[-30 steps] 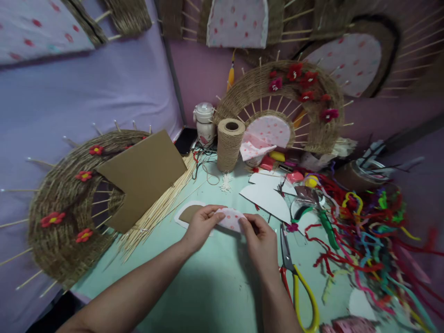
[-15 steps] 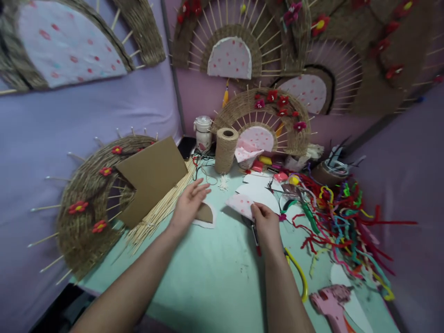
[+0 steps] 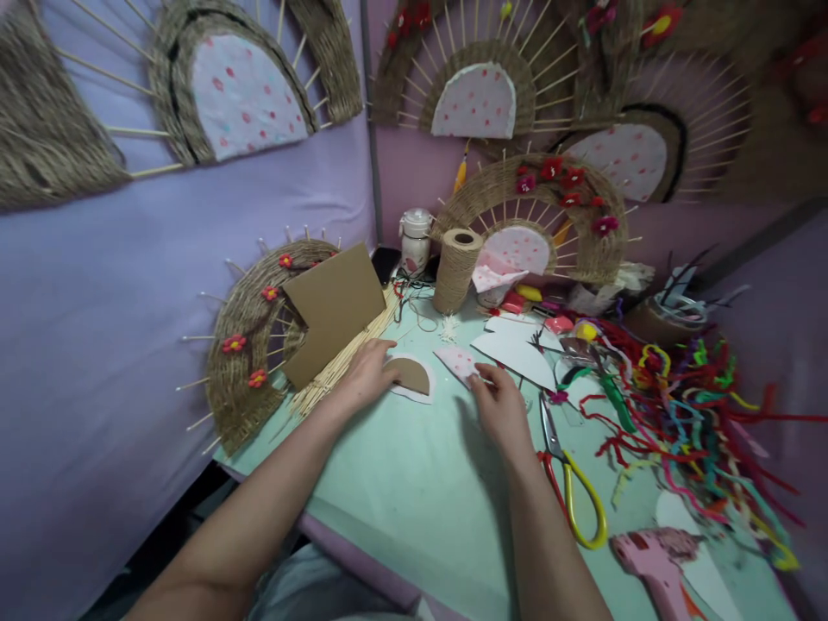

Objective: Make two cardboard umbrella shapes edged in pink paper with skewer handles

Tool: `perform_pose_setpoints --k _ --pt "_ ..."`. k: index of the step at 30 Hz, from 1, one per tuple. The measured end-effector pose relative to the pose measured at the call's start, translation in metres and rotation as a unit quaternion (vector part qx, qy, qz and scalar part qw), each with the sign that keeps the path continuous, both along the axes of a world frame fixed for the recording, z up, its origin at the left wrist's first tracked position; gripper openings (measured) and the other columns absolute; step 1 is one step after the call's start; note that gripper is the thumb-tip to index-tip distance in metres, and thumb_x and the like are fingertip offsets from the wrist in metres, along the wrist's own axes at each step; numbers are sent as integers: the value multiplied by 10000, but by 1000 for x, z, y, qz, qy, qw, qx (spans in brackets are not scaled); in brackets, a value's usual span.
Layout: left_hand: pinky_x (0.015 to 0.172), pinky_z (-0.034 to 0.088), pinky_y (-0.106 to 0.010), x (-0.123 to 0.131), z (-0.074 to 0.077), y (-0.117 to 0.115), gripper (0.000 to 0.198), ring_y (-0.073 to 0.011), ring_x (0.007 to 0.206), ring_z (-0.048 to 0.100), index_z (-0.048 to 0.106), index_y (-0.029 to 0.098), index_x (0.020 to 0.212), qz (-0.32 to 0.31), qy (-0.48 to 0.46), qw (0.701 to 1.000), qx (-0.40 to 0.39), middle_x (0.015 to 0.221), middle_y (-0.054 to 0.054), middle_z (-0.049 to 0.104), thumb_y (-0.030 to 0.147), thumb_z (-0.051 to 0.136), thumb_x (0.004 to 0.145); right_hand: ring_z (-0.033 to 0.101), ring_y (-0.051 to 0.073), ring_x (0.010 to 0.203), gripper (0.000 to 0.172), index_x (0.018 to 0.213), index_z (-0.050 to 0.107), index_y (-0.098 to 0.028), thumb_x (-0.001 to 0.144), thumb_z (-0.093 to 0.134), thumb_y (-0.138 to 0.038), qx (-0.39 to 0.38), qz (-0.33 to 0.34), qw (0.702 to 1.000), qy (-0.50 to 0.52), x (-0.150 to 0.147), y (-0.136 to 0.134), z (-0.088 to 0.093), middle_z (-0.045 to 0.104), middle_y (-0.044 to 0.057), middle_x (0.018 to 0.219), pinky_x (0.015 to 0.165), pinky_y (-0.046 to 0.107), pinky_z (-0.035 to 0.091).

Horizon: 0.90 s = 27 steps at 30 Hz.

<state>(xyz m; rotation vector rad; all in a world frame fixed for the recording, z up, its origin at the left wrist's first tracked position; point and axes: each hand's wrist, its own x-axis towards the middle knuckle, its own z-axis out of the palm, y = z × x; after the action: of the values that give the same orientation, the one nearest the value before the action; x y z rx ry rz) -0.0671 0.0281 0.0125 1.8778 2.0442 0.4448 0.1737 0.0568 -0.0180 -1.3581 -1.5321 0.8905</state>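
Lilac walls hung with woven fans back a mint-green desk (image 3: 401, 492). The left hand (image 3: 366, 378) rests with loose, spread fingers on the edge of a brown half-round card (image 3: 414, 377). Just right of it, the right hand (image 3: 501, 412) pinches a spotted fabric piece (image 3: 454, 360) lying on the desk. Scissors (image 3: 573, 492) lie further right.

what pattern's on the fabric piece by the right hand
Fabric piece: white with pink dots; head view.

Open: table (image 3: 414, 492) is left bare at 6 o'clock.
9 o'clock: blocked by skewers (image 3: 342, 362) and cardboard (image 3: 333, 310).
12 o'clock: closed off by twine spool (image 3: 456, 269).
3 o'clock: crowded by scissors (image 3: 569, 483), pipe cleaners (image 3: 686, 414).
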Motion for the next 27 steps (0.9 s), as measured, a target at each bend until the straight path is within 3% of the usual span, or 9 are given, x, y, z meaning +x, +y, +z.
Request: perform_pose_setpoints --k 3,9,13,16,18,22,23,24,27 --pt "961 369 -409 9 6 24 616 -327 1182 467 553 167 1210 -43 38 997 -48 1227 -143 575 284 735 633 604 250 959 337 993 676 -169 772 582 -406 9 36 999 -4 -6 -14 8 659 130 1053 851 408 482" --pt "862 383 -440 15 12 48 432 -368 1047 508 643 162 889 -87 76 988 -105 1021 -153 624 266 808 503 605 242 921 295 967 665 -182 790 577 -401 -10 59 998 -11 0 -35 8 655 114 1009 792 385 496" --pt "811 384 -358 13 25 36 345 -323 1041 504 626 181 859 -123 57 987 -85 1034 -112 613 287 764 561 603 245 942 296 992 656 -190 788 596 -396 -22 65 998 -9 -2 -41 3 659 113 1035 824 396 480" --pt "647 375 -262 20 37 16 218 -207 815 565 609 198 864 -160 14 983 -86 855 -27 633 295 663 677 568 263 1060 452 1129 605 -196 734 672 -405 -12 60 998 -1 -7 -44 4 626 119 1156 923 425 428" --pt "588 347 -243 30 45 2 247 -177 733 551 598 189 844 -189 -55 977 -87 775 6 609 340 678 665 566 251 1068 526 1180 573 -205 707 707 -395 -22 87 996 21 -7 -46 8 614 102 1191 927 400 427" --pt "572 339 -227 43 59 -17 276 -153 703 524 595 172 797 -194 -188 958 -92 728 24 574 357 717 634 608 181 767 251 924 637 -180 770 651 -378 -113 169 975 88 11 -57 28 672 28 847 689 287 471" --pt "583 359 -226 45 61 -19 302 -154 717 536 604 168 822 -202 -239 942 -125 755 17 591 351 735 620 602 172 729 225 879 640 -177 778 647 -378 -132 177 970 105 19 -62 34 664 16 789 657 273 463" --pt "608 389 -228 46 62 -20 361 -160 748 557 616 168 888 -227 -306 905 -190 808 4 619 358 754 614 602 169 724 225 875 645 -175 776 654 -378 -147 185 964 119 27 -67 41 663 11 775 649 265 460" --pt "655 450 -244 53 56 -20 646 -169 781 603 593 191 1123 -284 -469 740 -390 956 -44 670 425 815 564 614 170 769 244 940 671 -180 783 664 -367 -183 246 945 118 49 -85 62 685 12 833 674 258 463"
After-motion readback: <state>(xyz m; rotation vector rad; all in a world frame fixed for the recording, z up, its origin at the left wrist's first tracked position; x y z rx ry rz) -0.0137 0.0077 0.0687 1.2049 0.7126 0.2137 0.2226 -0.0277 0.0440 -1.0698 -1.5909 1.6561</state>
